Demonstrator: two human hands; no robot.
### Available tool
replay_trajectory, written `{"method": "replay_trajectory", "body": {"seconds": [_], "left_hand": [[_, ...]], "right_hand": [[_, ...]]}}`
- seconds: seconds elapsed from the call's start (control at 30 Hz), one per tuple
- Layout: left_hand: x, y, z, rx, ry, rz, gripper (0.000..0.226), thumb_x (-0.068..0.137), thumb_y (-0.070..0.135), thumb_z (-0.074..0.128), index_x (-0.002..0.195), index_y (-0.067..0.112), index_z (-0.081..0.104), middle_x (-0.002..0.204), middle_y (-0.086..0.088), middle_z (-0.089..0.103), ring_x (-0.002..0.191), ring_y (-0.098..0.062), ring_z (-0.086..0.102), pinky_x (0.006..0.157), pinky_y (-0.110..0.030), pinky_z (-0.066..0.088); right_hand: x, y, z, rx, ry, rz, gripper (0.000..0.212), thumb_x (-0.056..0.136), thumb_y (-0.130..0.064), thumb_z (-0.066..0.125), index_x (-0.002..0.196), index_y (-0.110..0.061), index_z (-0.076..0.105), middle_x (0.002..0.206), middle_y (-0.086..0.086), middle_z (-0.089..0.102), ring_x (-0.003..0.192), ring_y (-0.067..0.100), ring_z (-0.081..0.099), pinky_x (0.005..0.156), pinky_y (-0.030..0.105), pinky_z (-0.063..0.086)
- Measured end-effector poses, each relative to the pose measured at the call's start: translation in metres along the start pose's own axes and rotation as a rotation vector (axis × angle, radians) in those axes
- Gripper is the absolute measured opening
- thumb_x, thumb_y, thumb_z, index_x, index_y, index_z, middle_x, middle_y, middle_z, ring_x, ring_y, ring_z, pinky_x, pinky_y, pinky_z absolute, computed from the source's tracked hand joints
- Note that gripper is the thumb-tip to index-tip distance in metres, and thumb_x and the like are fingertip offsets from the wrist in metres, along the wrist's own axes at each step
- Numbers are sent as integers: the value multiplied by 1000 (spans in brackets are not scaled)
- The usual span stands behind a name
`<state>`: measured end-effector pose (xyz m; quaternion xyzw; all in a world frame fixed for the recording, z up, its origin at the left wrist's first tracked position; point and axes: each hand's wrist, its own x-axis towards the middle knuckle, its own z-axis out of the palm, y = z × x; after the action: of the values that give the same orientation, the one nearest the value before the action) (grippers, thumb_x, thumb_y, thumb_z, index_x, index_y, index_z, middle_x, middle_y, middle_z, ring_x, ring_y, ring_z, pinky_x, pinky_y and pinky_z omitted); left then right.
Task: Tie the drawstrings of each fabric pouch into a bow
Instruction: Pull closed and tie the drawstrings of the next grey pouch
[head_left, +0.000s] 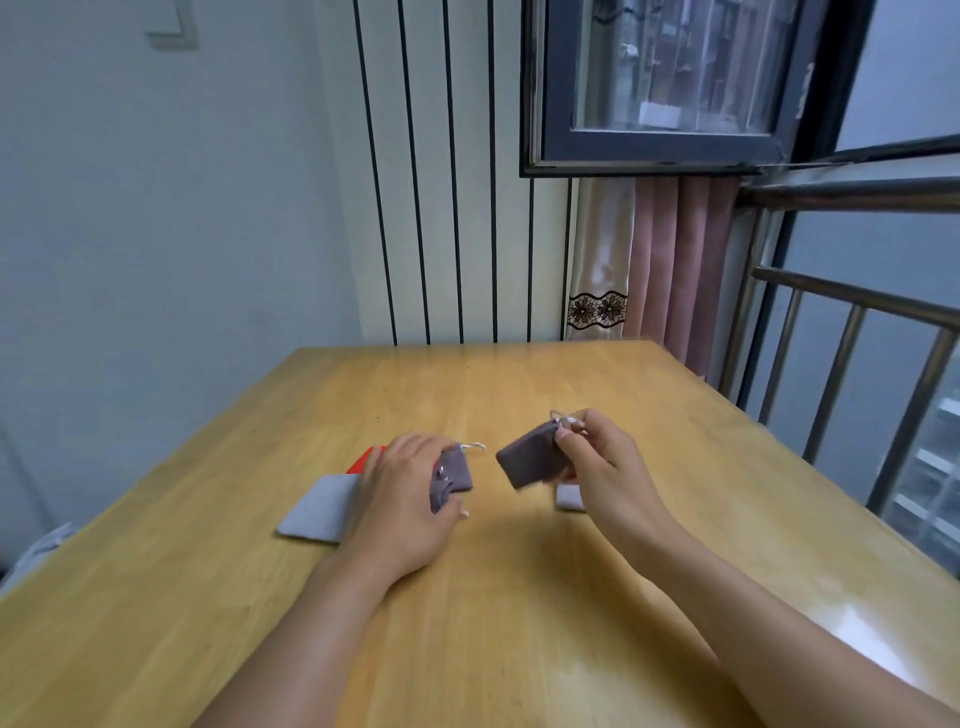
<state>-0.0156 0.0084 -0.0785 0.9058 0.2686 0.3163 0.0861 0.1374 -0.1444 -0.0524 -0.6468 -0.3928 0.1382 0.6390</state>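
My right hand (597, 462) pinches the neck of a dark grey pouch (527, 457) and holds it lifted above the wooden table (467, 623); its pale drawstring ends show at my fingertips. My left hand (405, 499) lies over a second dark grey pouch (452, 475) on the table, thumb curled against its near edge, with a white drawstring (472, 447) sticking out beyond the fingers. A light grey pouch (319, 509) lies flat to the left, partly under my left hand. Another light grey pouch (569, 498) peeks out beneath my right hand.
A red object (366, 460) shows behind my left hand, mostly hidden. A metal railing (852, 332) and a window stand along the table's right side, with a pink curtain (675, 270) at the far corner. A wall runs behind.
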Motion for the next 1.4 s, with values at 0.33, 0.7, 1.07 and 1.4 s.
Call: {"method": "replay_trajectory", "body": {"seconds": [0.33,0.7,1.07,1.4], "left_hand": [[-8,47,-2,-890,-291,-153,32,85,30,75,115,27,66,106,3,74,96,-15,72,86,-32,57],[0,33,-5,-971,-180,-301,26,101,7,48,117,5,68,94,-18,73,78,-18,71,69,-27,59],[4,31,-20,-890,-40,-281,36,104,18,44,78,-1,61,68,-12,69,54,-18,62,53,-25,52],[-2,62,-27,-1783,-378,-463,31,94,39,47,70,19,50,70,3,55,53,-11,33,61,-25,32]], "right_hand": [[-3,4,0,-20,-303,24,11,92,-19,70,97,-9,72,75,0,68,64,9,54,58,21,43],[8,5,-18,169,-103,115,9,91,-8,70,91,-3,77,72,11,66,60,15,52,56,21,50],[16,3,-33,277,53,101,13,93,-7,66,100,-9,77,75,10,69,68,14,59,73,21,53],[6,-12,-12,1070,-115,460,24,99,-3,47,117,-9,62,66,2,37,48,8,51,38,14,37]]}}
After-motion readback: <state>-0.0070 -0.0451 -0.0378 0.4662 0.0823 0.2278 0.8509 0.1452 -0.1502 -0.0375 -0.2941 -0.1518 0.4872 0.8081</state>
